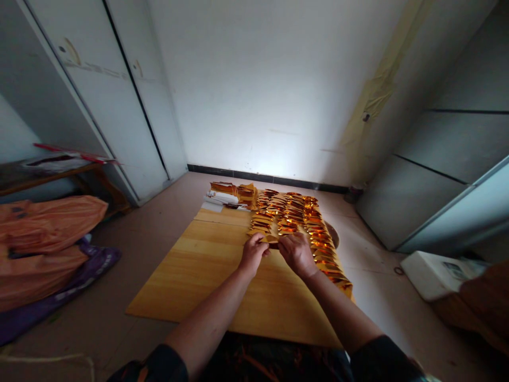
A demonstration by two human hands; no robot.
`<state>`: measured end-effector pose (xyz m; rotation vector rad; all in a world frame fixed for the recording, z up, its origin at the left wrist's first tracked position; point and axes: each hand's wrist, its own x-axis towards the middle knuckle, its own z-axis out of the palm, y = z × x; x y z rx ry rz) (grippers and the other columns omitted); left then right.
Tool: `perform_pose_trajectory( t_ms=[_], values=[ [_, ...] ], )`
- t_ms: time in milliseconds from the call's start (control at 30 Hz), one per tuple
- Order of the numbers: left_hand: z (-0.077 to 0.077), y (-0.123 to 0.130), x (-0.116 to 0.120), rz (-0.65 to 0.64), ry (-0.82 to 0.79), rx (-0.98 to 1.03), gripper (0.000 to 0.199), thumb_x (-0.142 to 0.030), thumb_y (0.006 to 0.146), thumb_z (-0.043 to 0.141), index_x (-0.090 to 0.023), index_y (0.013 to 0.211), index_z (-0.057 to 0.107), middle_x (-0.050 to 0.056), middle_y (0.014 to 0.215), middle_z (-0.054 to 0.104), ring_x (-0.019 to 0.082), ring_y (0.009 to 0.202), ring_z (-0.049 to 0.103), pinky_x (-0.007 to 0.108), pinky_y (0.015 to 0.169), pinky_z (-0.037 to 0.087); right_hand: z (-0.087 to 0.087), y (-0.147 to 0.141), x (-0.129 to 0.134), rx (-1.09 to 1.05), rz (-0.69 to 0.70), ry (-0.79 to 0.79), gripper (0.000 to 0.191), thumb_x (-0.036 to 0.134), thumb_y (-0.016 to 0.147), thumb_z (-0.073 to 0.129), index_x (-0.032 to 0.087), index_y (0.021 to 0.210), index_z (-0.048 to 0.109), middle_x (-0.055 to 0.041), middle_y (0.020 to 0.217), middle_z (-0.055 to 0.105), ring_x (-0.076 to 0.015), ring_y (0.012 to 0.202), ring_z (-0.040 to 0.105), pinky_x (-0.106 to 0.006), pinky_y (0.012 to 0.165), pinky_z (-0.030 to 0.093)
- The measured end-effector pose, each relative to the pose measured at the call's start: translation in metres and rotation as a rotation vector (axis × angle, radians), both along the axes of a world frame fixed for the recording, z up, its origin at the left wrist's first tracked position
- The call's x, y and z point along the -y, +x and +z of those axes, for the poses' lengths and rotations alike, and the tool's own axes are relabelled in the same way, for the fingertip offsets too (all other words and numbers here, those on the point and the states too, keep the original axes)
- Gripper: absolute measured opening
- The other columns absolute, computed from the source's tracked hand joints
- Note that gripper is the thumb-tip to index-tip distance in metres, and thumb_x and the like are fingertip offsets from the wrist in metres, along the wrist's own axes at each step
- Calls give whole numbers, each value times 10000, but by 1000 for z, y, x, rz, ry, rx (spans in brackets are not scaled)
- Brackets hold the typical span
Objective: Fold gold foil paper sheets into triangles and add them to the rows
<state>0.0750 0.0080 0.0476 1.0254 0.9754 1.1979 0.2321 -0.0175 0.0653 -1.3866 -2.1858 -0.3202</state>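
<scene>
Between both hands stretches a small gold foil paper piece (271, 244), its ends pinched in the fingers. My left hand (253, 255) grips the left end, and my right hand (297, 254) has the right end. Both are just above a wooden board (191, 270). Beyond and to the right stand rows of folded gold foil papers (292, 208), packed closely together. One long row (324, 246) runs along the board's right side, partly behind my right forearm. Fingers cover part of the held piece, so its exact fold cannot be made out.
At the board's far left corner lie gold paper stacks (247, 194) and a white bundle (221, 198). Orange and purple sacks (51, 228) are on the left. A white foam box (429, 273) sits at right, near a grey cabinet (433, 159).
</scene>
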Motion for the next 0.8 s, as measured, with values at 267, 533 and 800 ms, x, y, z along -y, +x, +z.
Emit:
perform_pose_trajectory(
  t_ms=[267, 533, 800],
  values=[
    [-5, -6, -2, -34, -63, 78, 261, -302, 582, 677, -138, 776, 614, -17, 592, 612, 111, 513, 567, 202, 487, 397, -1, 3, -2, -50, -11, -55, 199, 218, 949, 490, 205, 804, 626, -8, 771, 635, -139, 751, 556, -280, 820, 301],
    [-6, -12, -3, -54, 1, 74, 422, -297, 601, 704, -139, 991, 680, -16, 664, 609, 68, 501, 514, 196, 501, 397, -7, 2, -4, -95, -25, -144, 230, 240, 964, 463, 194, 789, 604, -9, 765, 617, -137, 721, 550, -265, 723, 315],
    [-10, -14, -5, -55, 40, 2, 308, -361, 627, 702, -125, 821, 663, 1, 615, 618, 102, 513, 553, 211, 508, 420, 1, 5, -4, -112, 63, -204, 239, 252, 940, 495, 194, 765, 648, -12, 748, 618, -124, 717, 552, -239, 676, 318]
  ],
)
